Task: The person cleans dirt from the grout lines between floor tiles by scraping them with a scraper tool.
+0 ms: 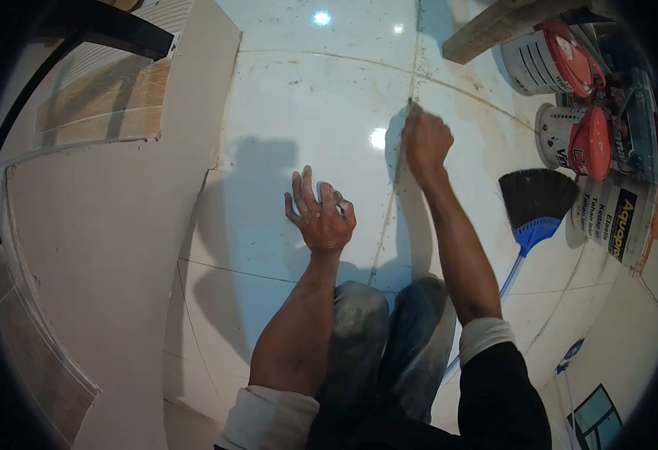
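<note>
White floor tiles (pixel 306 97) lie in front of my knees, with brownish joints and scattered specks of dirt. My right hand (pixel 427 142) is closed in a fist over the long tile joint (pixel 389 208). A small dark tip shows beyond its knuckles at the joint, but what the fist grips is hidden. My left hand (pixel 319 214) is open, fingers partly spread and palm down at the tile to the left of that joint. Nothing shows in it. Pale smudges mark its fingers.
Paint buckets with red lids (pixel 591 142) and an Aquaproof bucket (pixel 606 217) stand at the right. A broom (pixel 539 206) with a blue handle lies beside my right arm. A wooden leg (pixel 486 34) stands at the top right, a pale wall (pixel 111 255) at the left.
</note>
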Action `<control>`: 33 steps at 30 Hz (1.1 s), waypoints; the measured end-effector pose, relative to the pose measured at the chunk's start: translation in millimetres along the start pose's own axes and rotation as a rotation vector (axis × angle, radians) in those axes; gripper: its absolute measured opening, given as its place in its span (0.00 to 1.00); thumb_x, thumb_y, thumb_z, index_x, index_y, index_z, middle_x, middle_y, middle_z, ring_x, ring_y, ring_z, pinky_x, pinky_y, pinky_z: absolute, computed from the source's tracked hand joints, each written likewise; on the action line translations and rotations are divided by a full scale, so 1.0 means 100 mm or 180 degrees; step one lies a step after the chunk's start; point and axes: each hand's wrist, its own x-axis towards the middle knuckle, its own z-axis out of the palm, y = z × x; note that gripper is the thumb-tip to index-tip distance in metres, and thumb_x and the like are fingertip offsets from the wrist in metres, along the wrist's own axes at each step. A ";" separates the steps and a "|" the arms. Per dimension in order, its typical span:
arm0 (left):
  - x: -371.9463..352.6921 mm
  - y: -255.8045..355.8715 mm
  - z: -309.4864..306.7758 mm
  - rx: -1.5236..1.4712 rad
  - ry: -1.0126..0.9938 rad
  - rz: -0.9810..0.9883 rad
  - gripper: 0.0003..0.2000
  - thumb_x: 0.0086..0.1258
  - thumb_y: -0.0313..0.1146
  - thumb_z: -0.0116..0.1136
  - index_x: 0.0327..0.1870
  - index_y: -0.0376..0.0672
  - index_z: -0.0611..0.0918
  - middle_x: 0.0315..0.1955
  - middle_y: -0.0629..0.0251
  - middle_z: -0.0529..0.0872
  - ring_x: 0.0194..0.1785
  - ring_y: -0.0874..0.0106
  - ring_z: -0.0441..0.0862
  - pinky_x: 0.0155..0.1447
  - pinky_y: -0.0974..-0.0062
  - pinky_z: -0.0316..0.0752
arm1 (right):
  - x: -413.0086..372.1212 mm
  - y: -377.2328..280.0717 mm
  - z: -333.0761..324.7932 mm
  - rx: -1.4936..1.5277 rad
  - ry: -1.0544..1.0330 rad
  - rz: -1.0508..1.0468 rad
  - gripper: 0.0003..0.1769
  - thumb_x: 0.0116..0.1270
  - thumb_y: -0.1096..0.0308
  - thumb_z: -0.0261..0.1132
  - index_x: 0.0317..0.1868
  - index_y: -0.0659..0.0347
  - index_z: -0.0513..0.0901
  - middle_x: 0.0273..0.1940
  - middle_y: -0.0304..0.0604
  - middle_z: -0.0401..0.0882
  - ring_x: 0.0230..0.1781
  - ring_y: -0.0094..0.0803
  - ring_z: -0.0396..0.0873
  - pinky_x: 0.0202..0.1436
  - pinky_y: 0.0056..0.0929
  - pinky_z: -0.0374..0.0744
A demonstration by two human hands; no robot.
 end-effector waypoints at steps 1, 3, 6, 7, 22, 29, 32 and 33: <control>0.00 0.00 0.00 -0.0011 -0.0005 -0.0002 0.22 0.60 0.31 0.61 0.57 0.42 0.77 0.77 0.46 0.69 0.84 0.43 0.59 0.78 0.31 0.53 | -0.18 -0.02 0.00 -0.0102 -0.0146 0.0108 0.08 0.73 0.68 0.60 0.45 0.59 0.85 0.33 0.52 0.89 0.34 0.56 0.89 0.36 0.55 0.84; 0.00 0.01 -0.01 0.0013 -0.0068 -0.0042 0.20 0.61 0.32 0.61 0.56 0.42 0.78 0.77 0.47 0.68 0.85 0.45 0.58 0.78 0.31 0.53 | -0.65 -0.03 -0.07 0.0064 -0.0217 0.0036 0.10 0.75 0.68 0.60 0.49 0.58 0.86 0.33 0.51 0.88 0.33 0.54 0.88 0.36 0.55 0.83; -0.01 -0.02 0.03 0.0069 -0.0013 -0.0028 0.18 0.61 0.32 0.61 0.54 0.43 0.79 0.78 0.49 0.67 0.85 0.46 0.58 0.79 0.33 0.53 | -1.28 -0.02 -0.18 0.0173 -0.0622 0.0149 0.12 0.74 0.63 0.65 0.51 0.58 0.88 0.32 0.51 0.88 0.32 0.55 0.88 0.37 0.55 0.84; 0.00 -0.02 0.03 0.0064 -0.0007 -0.0015 0.18 0.61 0.32 0.61 0.54 0.43 0.79 0.78 0.49 0.67 0.85 0.46 0.58 0.79 0.33 0.53 | -1.38 0.01 -0.23 0.0382 -0.0552 0.0114 0.11 0.74 0.62 0.65 0.50 0.57 0.89 0.31 0.52 0.88 0.32 0.55 0.87 0.38 0.54 0.84; -0.01 -0.02 0.06 0.0297 -0.0045 0.0146 0.18 0.61 0.31 0.63 0.53 0.43 0.77 0.78 0.49 0.66 0.85 0.45 0.59 0.79 0.34 0.54 | 1.17 0.79 -0.20 0.0888 -0.0198 -0.0454 0.16 0.72 0.51 0.73 0.48 0.51 0.95 0.41 0.48 0.93 0.42 0.49 0.90 0.51 0.46 0.85; -0.04 -0.05 0.10 0.0340 0.0024 0.0231 0.17 0.64 0.36 0.59 0.52 0.42 0.76 0.77 0.45 0.68 0.82 0.41 0.63 0.77 0.34 0.55 | 1.04 1.74 -0.35 0.0810 -0.0315 -0.0409 0.16 0.71 0.47 0.72 0.49 0.46 0.96 0.41 0.47 0.93 0.43 0.47 0.91 0.49 0.44 0.85; -0.04 -0.06 0.13 0.0368 -0.0002 0.0223 0.16 0.63 0.35 0.59 0.51 0.42 0.76 0.77 0.45 0.68 0.82 0.41 0.63 0.77 0.33 0.54 | 0.97 2.30 -0.49 0.0683 -0.0304 -0.0315 0.17 0.71 0.47 0.72 0.51 0.46 0.95 0.40 0.47 0.93 0.43 0.46 0.92 0.49 0.43 0.85; -0.05 -0.06 0.13 0.0339 0.0025 0.0220 0.17 0.63 0.35 0.59 0.51 0.42 0.76 0.77 0.45 0.68 0.82 0.41 0.63 0.77 0.33 0.54 | 0.95 2.47 -0.54 0.0492 -0.0313 -0.0299 0.17 0.72 0.47 0.71 0.51 0.47 0.95 0.40 0.48 0.93 0.43 0.47 0.92 0.48 0.43 0.85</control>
